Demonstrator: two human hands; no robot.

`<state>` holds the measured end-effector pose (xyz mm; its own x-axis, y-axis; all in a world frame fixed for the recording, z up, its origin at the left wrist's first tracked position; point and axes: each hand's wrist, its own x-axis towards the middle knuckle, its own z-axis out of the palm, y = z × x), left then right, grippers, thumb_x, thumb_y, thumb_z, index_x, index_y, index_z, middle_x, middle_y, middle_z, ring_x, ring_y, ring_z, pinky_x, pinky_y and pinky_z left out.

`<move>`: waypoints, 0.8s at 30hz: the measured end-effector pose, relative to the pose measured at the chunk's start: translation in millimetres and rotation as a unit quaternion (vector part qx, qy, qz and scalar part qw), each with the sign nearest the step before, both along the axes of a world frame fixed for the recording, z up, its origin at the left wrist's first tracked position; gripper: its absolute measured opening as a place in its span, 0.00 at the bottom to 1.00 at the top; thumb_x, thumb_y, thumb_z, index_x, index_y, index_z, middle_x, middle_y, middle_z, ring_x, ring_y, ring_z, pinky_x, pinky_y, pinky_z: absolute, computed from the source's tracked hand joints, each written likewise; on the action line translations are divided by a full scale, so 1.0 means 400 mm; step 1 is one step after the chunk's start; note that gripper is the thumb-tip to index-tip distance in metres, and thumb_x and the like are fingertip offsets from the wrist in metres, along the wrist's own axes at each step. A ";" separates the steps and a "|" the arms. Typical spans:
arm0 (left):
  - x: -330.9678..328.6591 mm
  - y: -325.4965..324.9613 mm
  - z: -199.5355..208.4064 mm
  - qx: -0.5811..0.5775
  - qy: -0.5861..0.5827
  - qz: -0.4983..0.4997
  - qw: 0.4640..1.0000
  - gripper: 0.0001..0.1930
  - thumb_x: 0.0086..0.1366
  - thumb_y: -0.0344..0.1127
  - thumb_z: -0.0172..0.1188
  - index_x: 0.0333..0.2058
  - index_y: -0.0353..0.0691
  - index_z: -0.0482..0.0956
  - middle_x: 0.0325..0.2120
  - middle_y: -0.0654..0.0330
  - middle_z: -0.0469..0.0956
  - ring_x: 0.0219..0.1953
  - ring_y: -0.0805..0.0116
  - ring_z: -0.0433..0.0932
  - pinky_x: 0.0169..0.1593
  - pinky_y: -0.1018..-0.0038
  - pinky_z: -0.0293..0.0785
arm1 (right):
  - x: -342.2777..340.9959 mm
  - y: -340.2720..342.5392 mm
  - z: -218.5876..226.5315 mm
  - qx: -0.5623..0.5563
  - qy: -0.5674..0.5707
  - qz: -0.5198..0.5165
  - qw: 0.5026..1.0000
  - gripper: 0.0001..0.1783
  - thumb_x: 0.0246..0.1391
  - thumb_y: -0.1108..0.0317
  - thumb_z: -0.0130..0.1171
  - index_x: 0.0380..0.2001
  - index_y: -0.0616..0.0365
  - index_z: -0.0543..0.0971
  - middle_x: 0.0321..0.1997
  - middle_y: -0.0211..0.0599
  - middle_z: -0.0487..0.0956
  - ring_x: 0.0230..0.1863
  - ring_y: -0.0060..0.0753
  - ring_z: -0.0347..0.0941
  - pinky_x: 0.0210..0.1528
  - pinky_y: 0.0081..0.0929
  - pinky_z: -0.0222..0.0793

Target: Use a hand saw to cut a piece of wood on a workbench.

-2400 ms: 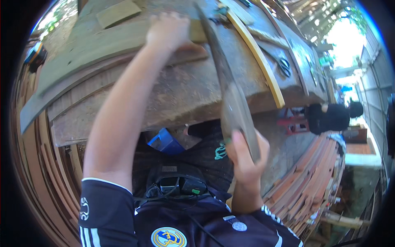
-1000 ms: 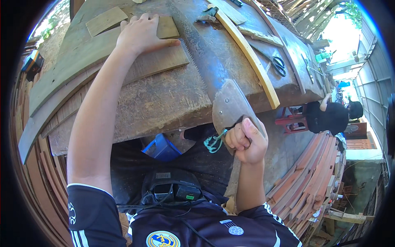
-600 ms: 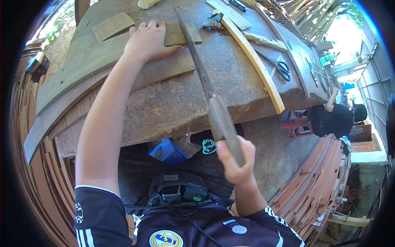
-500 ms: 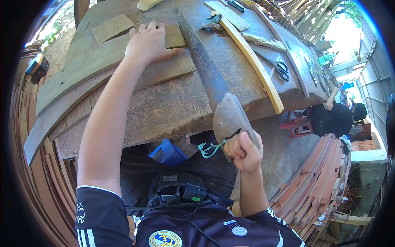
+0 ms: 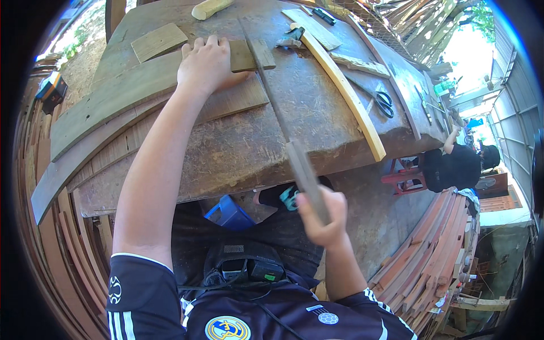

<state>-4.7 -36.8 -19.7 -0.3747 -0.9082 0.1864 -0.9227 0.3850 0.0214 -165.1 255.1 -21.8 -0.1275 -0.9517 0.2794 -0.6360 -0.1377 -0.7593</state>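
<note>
My left hand (image 5: pixel 205 65) grips a curved wooden board (image 5: pixel 113 107) against the worktable (image 5: pixel 326 107), its fingers over the far edge and its thumb towards the near edge. My right hand (image 5: pixel 326 218) is wrapped round the wooden handle of a handsaw (image 5: pixel 300 164). The saw blade, seen nearly edge-on, runs away from me and crosses the board near its right end. A short end of the board (image 5: pixel 262 54) shows on the blade's right side. Under my left hand, another plank (image 5: pixel 235 101) lies nearer to me.
A small wooden offcut (image 5: pixel 158 42) lies beyond the board. To the right are a curved yellowish strip (image 5: pixel 345 90), scissors (image 5: pixel 384 105) and a light plank (image 5: pixel 311 28). A blue container (image 5: pixel 229 212) is below the table edge. Stacked timber (image 5: pixel 422 249) and a person in black (image 5: pixel 456 166) are at right.
The saw has turned from showing its flat side to nearly edge-on, and its handle has moved slightly left and nearer. The board's short end now shows right of the blade. My left hand stays put.
</note>
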 end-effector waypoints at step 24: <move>0.005 0.008 0.002 0.025 -0.001 0.005 1.000 0.52 0.59 0.75 0.59 0.69 0.40 0.64 0.63 0.50 0.70 0.67 0.52 0.67 0.70 0.54 0.60 | 0.028 0.061 -0.105 -0.061 -0.059 0.043 0.995 0.18 0.51 0.80 0.69 0.46 0.63 0.77 0.39 0.40 0.79 0.42 0.38 0.77 0.46 0.33 0.74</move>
<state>-2.9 -33.7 -19.0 -0.3662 -0.9199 0.1405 -0.9264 0.3745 0.0377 -154.0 279.4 -63.7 -0.0857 -0.9201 0.3823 -0.5249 -0.2844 -0.8022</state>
